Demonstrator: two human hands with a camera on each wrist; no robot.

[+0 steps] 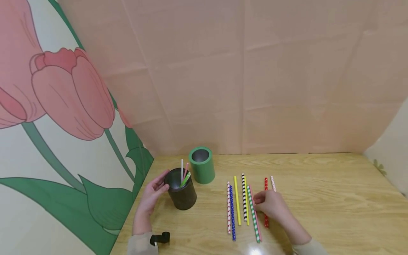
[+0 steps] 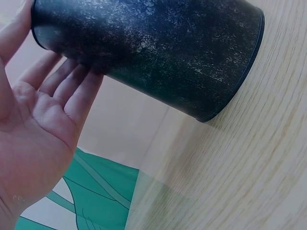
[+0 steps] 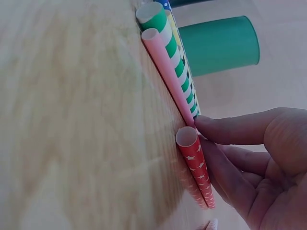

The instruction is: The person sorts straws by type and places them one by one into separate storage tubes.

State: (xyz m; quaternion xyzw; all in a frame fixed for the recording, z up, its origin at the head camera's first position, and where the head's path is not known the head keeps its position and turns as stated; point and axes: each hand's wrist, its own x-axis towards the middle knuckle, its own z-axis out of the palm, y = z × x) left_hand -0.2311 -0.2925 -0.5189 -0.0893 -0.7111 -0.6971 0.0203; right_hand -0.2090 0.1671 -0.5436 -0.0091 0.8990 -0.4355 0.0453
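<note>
I see left hand [image 1: 151, 198] grip the black cup [image 1: 183, 196], green cup [image 1: 204, 172] near at 1 o'clock; right hand [image 1: 271, 203] reaches pink straw [image 3: 168, 74] at its 9 o'clock, if pinching I cannot tell; red straw [image 3: 197, 165] crowds it; table [image 1: 334, 202] extends toward 3

Gap between black cup [image 1: 183, 196] and straws [image 1: 237, 200], green cup [image 1: 204, 170] blocking behind, free tabletop [image 1: 331, 202] rightward

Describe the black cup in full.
The black cup is round and open-topped, with pale mottling; material unclear. It is mouth up, left of and nearer than the green cup; whether its base rests flat on the table is uncertain. The left hand grips it near the rim. A white straw, a pink straw and a green straw stick out.
</note>
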